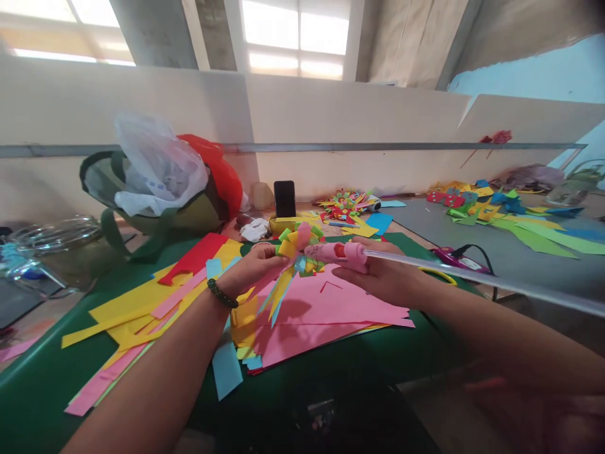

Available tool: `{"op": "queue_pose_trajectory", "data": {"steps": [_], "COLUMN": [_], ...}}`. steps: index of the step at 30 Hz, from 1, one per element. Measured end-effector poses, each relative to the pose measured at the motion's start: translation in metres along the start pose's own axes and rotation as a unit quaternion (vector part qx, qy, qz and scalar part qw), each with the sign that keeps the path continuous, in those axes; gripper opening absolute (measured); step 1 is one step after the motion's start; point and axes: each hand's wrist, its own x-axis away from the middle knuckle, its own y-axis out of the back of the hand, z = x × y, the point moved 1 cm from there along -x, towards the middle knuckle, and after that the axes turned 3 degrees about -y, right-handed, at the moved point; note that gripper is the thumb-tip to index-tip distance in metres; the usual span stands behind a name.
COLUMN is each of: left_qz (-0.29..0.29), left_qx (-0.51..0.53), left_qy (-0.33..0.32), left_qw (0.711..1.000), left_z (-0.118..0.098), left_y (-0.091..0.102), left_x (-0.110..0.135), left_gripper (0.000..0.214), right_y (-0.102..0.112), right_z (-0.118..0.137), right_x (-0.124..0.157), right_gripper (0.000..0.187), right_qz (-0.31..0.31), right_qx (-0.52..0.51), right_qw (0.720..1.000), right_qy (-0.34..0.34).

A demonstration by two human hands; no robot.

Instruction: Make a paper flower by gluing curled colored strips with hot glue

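Note:
My left hand (250, 268), a dark beaded bracelet on its wrist, pinches a flower of looped paper strips (290, 243) in yellow, green and pink. Blue and yellow strips (282, 290) hang down from it. My right hand (382, 271) is closed around a pink glue gun (335, 252), whose nozzle end points left at the flower. A long clear glue stick (472, 272) runs out of its back to the right edge. Whether the nozzle touches the paper I cannot tell. Beneath both hands lies a stack of pink paper sheets (326, 315).
Yellow, red and pink paper strips (165, 296) spread over the green table cover (33, 391) at left. Behind stand a bag (189, 208), a phone (284, 198) and a pile of paper flowers (347, 205). A purple device (458, 258) with a black cable lies at right.

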Motion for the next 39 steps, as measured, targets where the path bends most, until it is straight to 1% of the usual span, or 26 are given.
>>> {"op": "queue_pose_trajectory", "data": {"steps": [3,7,11,15,19,23,26,29,33,36,39], "left_qz": [0.013,0.009,0.011,0.010,0.011,0.009,0.001,-0.004,-0.002,0.002,0.001], "left_qx": [0.015,0.030,0.034,0.029,0.043,0.043,0.044,0.035,0.035,0.035,0.034], "left_qy": [-0.009,-0.014,-0.001,0.003,-0.002,0.006,-0.003,-0.001,-0.002,-0.005,-0.001], "left_qw": [1.000,0.999,0.999,1.000,0.999,0.999,0.999,0.999,0.999,0.999,0.999], "left_z": [0.002,0.002,0.003,0.003,0.003,0.003,0.003,0.004,0.004,0.003,0.002], "left_y": [-0.001,-0.002,-0.003,-0.003,-0.004,-0.004,-0.004,-0.004,-0.005,-0.005,-0.005], "left_x": [-0.001,-0.001,-0.001,-0.001,0.000,0.000,-0.001,-0.002,-0.002,-0.001,-0.001], "left_gripper": [0.030,0.028,0.027,0.026,0.026,0.025,0.025,0.025,0.025,0.025,0.025], "right_y": [-0.002,-0.007,-0.009,-0.009,-0.008,-0.007,-0.008,-0.011,-0.012,-0.012,-0.011], "right_z": [-0.002,-0.005,-0.002,0.001,-0.002,-0.005,-0.005,-0.005,-0.004,-0.003,-0.004], "right_x": [-0.004,-0.005,-0.006,-0.009,-0.009,-0.006,-0.006,-0.006,-0.007,-0.008,-0.008], "right_gripper": [0.040,0.043,0.044,0.042,0.039,0.036,0.038,0.041,0.044,0.040,0.039], "right_qz": [-0.017,-0.002,-0.004,-0.009,-0.001,-0.003,0.001,0.004,-0.020,-0.007,-0.005], "right_qx": [0.031,0.049,0.046,0.035,0.068,0.056,0.061,0.074,0.074,0.072,0.073], "right_qw": [0.999,0.997,0.998,0.998,0.997,0.998,0.998,0.997,0.997,0.996,0.997], "right_qy": [0.032,0.053,0.038,0.042,0.042,0.036,0.025,0.035,0.029,0.054,0.025]}}
